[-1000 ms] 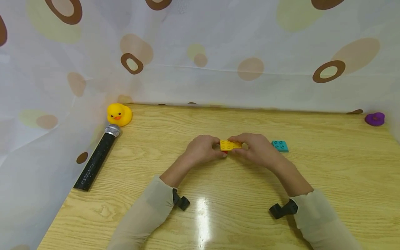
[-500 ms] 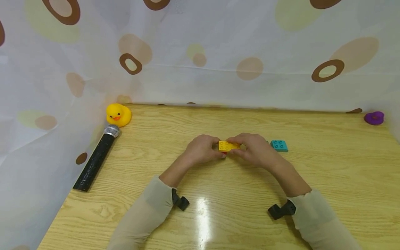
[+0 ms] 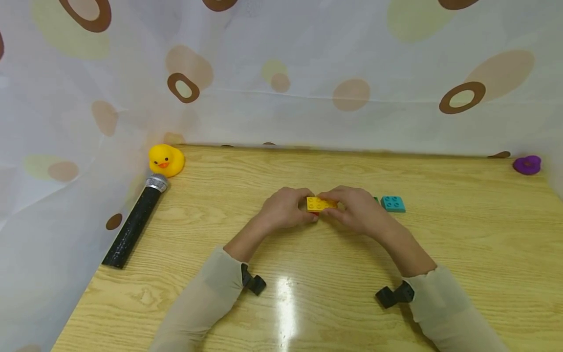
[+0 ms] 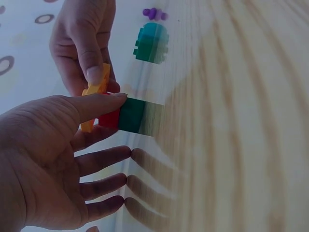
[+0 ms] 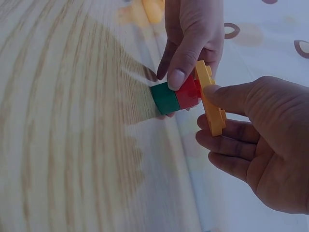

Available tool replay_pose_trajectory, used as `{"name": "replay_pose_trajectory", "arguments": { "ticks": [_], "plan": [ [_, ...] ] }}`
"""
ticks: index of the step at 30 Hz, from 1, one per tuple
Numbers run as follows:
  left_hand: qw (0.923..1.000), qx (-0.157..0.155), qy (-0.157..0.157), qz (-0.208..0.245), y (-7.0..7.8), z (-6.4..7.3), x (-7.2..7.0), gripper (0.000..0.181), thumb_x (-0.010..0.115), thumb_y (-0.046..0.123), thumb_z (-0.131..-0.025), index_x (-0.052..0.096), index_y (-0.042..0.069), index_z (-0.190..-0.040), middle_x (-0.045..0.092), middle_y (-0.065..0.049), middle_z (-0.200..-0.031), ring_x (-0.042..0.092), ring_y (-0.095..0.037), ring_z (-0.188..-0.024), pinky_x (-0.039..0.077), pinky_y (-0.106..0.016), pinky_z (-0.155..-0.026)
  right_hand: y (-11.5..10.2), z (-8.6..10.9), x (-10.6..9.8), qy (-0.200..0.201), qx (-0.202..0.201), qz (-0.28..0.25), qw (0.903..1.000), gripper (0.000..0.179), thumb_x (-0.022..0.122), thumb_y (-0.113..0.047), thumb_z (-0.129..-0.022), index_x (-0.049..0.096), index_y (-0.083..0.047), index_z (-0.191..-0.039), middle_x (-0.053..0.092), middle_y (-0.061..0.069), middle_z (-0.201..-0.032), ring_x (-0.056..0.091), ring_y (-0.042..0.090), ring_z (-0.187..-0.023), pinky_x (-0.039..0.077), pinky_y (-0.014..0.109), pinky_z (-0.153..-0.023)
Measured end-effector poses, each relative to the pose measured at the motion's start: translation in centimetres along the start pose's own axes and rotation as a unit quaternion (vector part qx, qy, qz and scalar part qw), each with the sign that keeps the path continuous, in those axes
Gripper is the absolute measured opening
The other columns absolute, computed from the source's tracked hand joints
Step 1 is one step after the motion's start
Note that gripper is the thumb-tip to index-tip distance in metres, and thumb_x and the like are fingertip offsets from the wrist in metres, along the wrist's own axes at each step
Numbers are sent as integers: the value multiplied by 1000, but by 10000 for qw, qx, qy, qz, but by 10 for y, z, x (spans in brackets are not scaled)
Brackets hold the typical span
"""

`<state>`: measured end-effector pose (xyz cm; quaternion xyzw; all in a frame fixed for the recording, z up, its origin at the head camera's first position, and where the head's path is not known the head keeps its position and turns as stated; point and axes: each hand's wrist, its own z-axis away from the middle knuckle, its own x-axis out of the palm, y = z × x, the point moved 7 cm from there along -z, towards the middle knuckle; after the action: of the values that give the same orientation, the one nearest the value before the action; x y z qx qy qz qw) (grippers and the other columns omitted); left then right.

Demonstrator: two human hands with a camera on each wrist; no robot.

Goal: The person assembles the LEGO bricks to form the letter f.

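Observation:
Near the middle of the table, a green brick [image 5: 165, 98] stands with a red brick [image 5: 188, 93] on top of it. My left hand [image 3: 283, 209] pinches this stack between thumb and forefinger around the red brick; its other fingers are spread in the left wrist view. On the red brick's studded top lies a flat yellow brick [image 3: 313, 204], slightly tilted in the right wrist view. My right hand [image 3: 361, 210] pinches the yellow brick's right part between thumb and fingers. Whether yellow and red are fully pressed together, I cannot tell.
Just right of my right hand, a teal brick [image 3: 393, 204] sits on a green one [image 4: 145, 50]. A yellow rubber duck [image 3: 166, 160] and a black microphone [image 3: 134, 225] are at the left edge. A purple toy [image 3: 527, 165] stands at the far right corner.
Both hands keep their hold on the bricks and barely move. My right hand has shifted slightly left, and a bit of green now shows beside the teal brick.

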<state>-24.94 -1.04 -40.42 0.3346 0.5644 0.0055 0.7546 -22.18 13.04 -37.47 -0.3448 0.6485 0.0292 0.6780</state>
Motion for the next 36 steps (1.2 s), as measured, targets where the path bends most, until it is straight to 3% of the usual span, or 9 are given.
{"name": "replay_pose_trajectory", "arguments": {
  "ticks": [9,23,36],
  "plan": [
    [9999,-51,-39,79,0,-1,1,51,78,38,-90,62,22,-135,71,-2,-120,60,-17,-93,49,-33,-75,-3,0,1,-48,43,63,10000,38,66,-19,-100,65,-8,-135,68,16,-127,68,33,-108,56,48,-88],
    [10000,-20,-22,11,1,0,0,50,78,39,-90,62,22,-135,72,-1,-112,55,-16,-82,43,-28,-66,-4,0,2,-19,109,87,9999,39,68,-18,-99,65,-8,-137,68,15,-128,68,33,-108,57,48,-89],
    [10000,-24,-18,-17,0,-1,0,50,77,39,-90,62,22,-135,72,1,-112,57,-15,-85,45,-29,-69,-7,-1,4,-44,6,288,9996,40,66,-16,-99,63,-7,-138,67,16,-128,68,32,-108,57,47,-89]
  ]
}}
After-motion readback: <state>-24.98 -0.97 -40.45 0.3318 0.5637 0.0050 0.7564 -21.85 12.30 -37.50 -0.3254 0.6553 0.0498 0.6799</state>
